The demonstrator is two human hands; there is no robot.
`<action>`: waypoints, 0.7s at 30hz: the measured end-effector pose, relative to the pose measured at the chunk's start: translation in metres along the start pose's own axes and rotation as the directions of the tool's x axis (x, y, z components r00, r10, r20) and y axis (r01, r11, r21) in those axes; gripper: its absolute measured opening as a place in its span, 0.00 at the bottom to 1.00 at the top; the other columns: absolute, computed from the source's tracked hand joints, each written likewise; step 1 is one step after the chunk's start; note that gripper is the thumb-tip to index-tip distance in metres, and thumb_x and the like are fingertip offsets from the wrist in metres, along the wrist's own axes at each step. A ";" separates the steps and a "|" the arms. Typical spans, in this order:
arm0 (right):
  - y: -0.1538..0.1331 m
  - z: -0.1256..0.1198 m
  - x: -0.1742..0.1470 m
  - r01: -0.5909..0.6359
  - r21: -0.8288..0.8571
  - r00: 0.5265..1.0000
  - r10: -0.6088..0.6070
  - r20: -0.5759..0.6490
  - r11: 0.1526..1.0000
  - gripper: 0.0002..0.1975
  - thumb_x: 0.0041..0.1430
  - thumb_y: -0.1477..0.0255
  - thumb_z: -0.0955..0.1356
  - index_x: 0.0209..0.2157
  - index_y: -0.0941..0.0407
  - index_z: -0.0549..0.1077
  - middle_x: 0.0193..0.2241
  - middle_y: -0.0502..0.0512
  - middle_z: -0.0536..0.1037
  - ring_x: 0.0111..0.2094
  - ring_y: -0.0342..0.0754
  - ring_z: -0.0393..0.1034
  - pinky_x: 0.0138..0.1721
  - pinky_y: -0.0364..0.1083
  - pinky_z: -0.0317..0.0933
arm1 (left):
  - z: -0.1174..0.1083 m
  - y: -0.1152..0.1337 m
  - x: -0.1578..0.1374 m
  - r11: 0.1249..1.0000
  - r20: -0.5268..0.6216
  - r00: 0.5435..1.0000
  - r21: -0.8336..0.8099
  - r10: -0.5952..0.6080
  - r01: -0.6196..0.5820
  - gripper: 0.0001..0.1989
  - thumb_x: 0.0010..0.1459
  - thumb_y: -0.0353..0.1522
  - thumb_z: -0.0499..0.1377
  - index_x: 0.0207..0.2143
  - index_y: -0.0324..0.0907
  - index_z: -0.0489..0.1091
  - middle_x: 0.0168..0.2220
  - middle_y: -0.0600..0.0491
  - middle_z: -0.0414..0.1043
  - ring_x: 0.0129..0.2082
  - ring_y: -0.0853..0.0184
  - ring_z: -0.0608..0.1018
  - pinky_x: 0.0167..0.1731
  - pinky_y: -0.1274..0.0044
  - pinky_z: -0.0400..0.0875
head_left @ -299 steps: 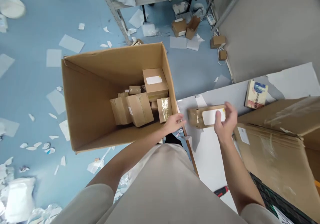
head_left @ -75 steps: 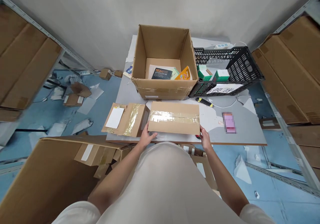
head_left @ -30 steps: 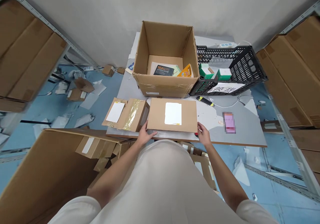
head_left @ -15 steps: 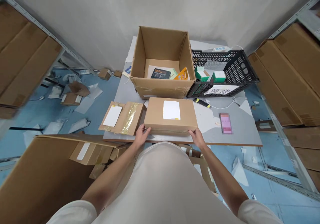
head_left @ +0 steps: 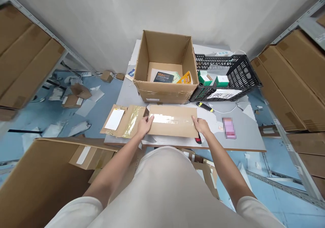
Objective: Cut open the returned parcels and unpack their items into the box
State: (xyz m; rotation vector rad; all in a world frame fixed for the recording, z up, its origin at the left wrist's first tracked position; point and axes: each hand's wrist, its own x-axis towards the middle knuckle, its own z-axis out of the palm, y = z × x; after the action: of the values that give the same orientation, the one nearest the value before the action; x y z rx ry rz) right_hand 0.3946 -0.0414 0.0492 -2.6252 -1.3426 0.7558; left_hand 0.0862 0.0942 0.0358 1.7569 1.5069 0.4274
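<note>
A flat brown cardboard parcel lies on the grey table in front of me, its taped side up. My left hand grips its left end and my right hand grips its right end. Just left of it lies a smaller taped parcel with a white label. A red-and-black utility knife pokes out from under my right hand.
Behind the parcel stands an open carton holding a few small items. To its right is a black plastic crate. A yellow-black cutter and a pink item lie on the table. A large open carton sits on the floor at left.
The parcel has been turned over: its white label faced up a moment ago, now the taped side faces up. Both hands moved from its near edge to its ends.
</note>
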 end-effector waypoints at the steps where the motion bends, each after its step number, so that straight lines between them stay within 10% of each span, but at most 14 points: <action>1: 0.001 0.001 0.003 -0.001 0.018 1.000 0.001 -0.009 1.000 0.34 0.64 0.50 0.50 0.33 0.61 0.75 0.36 0.72 0.79 0.40 0.58 0.73 0.38 0.48 0.59 | 0.001 0.000 0.002 1.000 -0.009 1.000 -0.004 0.000 0.000 0.26 0.55 0.53 0.50 0.27 0.40 0.71 0.25 0.50 0.71 0.28 0.62 0.72 0.29 0.74 0.63; 11: 0.020 0.021 0.004 0.020 0.329 0.996 0.008 -0.083 0.944 0.30 0.59 0.45 0.55 0.29 0.55 0.72 0.30 0.61 0.79 0.34 0.52 0.72 0.34 0.46 0.60 | 0.008 -0.010 0.000 0.987 -0.062 0.997 -0.158 -0.047 0.037 0.28 0.53 0.53 0.53 0.32 0.36 0.75 0.30 0.47 0.76 0.32 0.60 0.75 0.34 0.72 0.67; 21: 0.072 0.067 -0.038 0.181 0.595 0.981 -0.102 -0.164 0.783 0.26 0.56 0.65 0.61 0.56 0.55 0.64 0.51 0.61 0.72 0.46 0.53 0.71 0.51 0.55 0.62 | 0.017 -0.068 -0.058 0.871 0.098 0.994 -0.491 0.052 0.003 0.45 0.44 0.49 0.64 0.60 0.38 0.59 0.60 0.40 0.61 0.60 0.52 0.65 0.57 0.64 0.62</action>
State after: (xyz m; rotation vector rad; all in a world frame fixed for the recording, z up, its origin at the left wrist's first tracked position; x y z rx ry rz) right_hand 0.3970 -0.1240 -0.0167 -1.9991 -1.0202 0.8176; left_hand 0.0368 0.0346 -0.0115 1.3706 1.1686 0.6544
